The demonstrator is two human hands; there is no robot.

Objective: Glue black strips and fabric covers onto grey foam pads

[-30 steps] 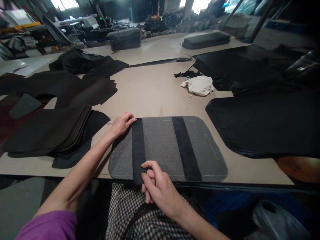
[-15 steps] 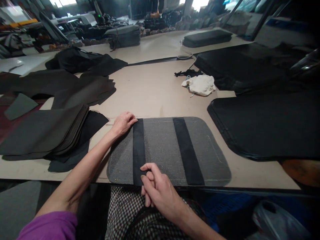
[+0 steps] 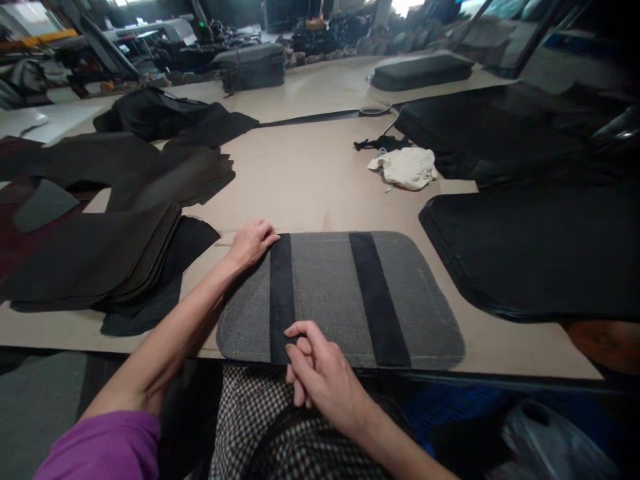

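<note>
A grey fabric panel [image 3: 325, 287] with rounded corners lies flat at the table's front edge. Two black strips cross it from back to front: the left strip [image 3: 281, 287] and the right strip [image 3: 379, 300]. My left hand [image 3: 253, 241] is at the panel's back edge, fingers bent and pressed together on the left strip's far end. Over that strip's near end is my right hand [image 3: 320, 370], its thumb and index fingertip apart with nothing visible between them. Its other fingers curl below them, by the table edge.
To the left lies a stack of dark cut sheets [image 3: 95, 257], with more dark pieces [image 3: 175, 167] behind. Black panels [image 3: 540, 253] are piled on the right. A crumpled white cloth [image 3: 407, 168] rests toward the back. Grey bundles [image 3: 423, 72] stand on the far table.
The whole view has shifted slightly. Both hands keep nearly the same pose and place on the left strip, and the panel has not visibly moved on the table.
</note>
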